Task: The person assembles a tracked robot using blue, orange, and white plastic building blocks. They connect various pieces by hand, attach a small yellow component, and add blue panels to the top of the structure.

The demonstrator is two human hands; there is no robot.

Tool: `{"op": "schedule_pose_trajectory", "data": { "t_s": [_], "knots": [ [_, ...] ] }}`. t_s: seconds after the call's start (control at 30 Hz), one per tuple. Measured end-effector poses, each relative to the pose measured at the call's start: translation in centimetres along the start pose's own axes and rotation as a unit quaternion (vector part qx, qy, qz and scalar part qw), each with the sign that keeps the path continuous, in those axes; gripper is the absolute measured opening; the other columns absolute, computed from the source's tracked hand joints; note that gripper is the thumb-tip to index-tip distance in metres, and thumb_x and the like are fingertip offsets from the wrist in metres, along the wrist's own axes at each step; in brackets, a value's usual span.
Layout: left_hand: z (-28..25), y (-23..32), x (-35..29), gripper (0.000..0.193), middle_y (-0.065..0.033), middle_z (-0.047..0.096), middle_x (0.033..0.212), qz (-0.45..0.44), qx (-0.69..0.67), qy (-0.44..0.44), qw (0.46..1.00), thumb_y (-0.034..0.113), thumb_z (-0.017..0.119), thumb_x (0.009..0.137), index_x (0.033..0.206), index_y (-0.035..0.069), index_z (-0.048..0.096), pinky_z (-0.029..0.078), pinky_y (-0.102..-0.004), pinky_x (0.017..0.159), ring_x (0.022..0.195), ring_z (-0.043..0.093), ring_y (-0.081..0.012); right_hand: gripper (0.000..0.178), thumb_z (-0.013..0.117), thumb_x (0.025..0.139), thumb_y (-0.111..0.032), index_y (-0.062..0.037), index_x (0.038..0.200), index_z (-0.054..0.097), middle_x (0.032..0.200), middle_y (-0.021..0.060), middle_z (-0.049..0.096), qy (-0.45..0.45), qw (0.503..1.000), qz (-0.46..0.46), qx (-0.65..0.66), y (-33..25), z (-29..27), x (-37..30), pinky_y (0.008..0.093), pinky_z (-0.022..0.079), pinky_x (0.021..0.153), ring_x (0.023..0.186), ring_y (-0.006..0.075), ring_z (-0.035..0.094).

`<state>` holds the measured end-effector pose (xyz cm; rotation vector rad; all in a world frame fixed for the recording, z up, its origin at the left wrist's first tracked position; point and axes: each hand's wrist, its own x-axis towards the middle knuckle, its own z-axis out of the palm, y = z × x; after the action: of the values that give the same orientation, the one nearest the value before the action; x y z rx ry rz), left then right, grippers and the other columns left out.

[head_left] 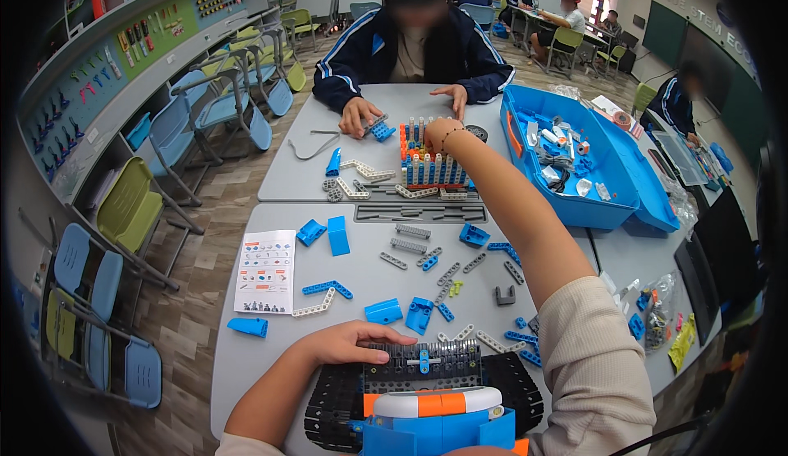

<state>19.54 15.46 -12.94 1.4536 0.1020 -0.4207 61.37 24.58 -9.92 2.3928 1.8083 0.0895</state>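
Note:
Close to me on the table stands a tracked toy vehicle (439, 419) built of blue, orange, white and black bricks. My left hand (353, 345) lies on its black plate (447, 362), fingers stretched out and holding nothing. My right hand (446, 133) reaches far across the table to an upright block of sorted building pieces (431, 169), white, blue, grey and orange. Its fingertips dip among those pieces and are hidden, so I cannot see what they touch. Loose blue panels (383, 311), grey beams (447, 274) and white angled beams (314, 304) are scattered between my hands.
A person opposite holds a small blue-grey assembly (380, 128). An open blue storage box (566, 201) with parts stands at the right. A printed parts sheet (265, 271) lies left. Plastic bags (659, 316) and a black laptop (722, 255) are at the right edge.

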Motion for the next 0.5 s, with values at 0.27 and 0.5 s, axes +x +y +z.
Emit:
{"op": "schedule_pose_trajectory", "data": {
  "t_s": [0.27, 0.5],
  "knots": [
    [0.2, 0.1, 0.1, 0.048, -0.0134, 0.052, 0.132, 0.007, -0.009, 0.017, 1.000, 0.020, 0.067, 0.083, 0.126, 0.003, 0.054, 0.035, -0.0357, 0.105, 0.123, 0.048, -0.0238, 0.025, 0.071, 0.069, -0.017, -0.0122, 0.094, 0.071, 0.093, 0.0114, 0.069, -0.028, 0.999, 0.019, 0.010, 0.2, -0.4, -0.1, 0.0400, 0.053, 0.073, 0.090, 0.0284, 0.066],
    [0.1, 0.0, 0.0, 0.047, -0.0114, 0.052, 0.132, 0.001, -0.015, 0.010, 1.000, 0.020, 0.065, 0.084, 0.127, 0.004, 0.053, 0.034, -0.0345, 0.105, 0.123, 0.048, -0.0208, 0.022, 0.068, 0.072, -0.022, -0.0129, 0.091, 0.072, 0.092, 0.0106, 0.069, -0.024, 0.998, 0.004, -0.063, 0.7, -2.3, 0.5, 0.0410, 0.052, 0.073, 0.088, 0.0289, 0.066]
  ]
}}
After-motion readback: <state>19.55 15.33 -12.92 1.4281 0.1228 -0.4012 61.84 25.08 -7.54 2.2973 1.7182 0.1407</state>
